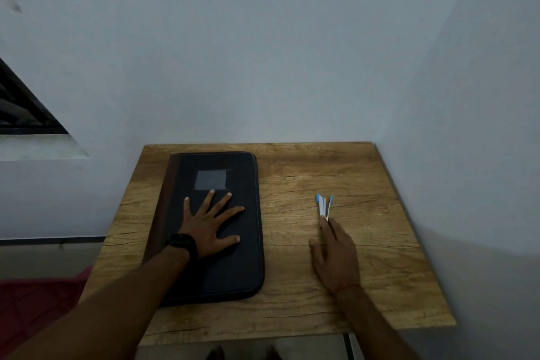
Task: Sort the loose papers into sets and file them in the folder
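Carrying everything: bench [394, 272], wood-grain. Folder [228, 272], dark, closed, along the bench's left edge; grey label patch [211, 180], no legible writing. Left hand [209, 228] flat on it, fingers splayed. Right hand [336, 254], fingers straight, touching stapler [323, 206] right of centre. The stapler gapes, so a push could skid it. Papers unseen.

Folder inside: the closed folder [233, 257], at 9 o'clock on the table [365, 286], hides its contents; the left hand [209, 226] covers part of its lid.
Small object: the blue-and-white thing [324, 207] at 3 o'clock is too small to name; the right hand [336, 254] hides its near end.
Left edge: cuts off a dark opening [23, 108] at 9 o'clock.
Bottom edge: cuts off both forearms and, at 7 o'clock, red fabric [35, 301].
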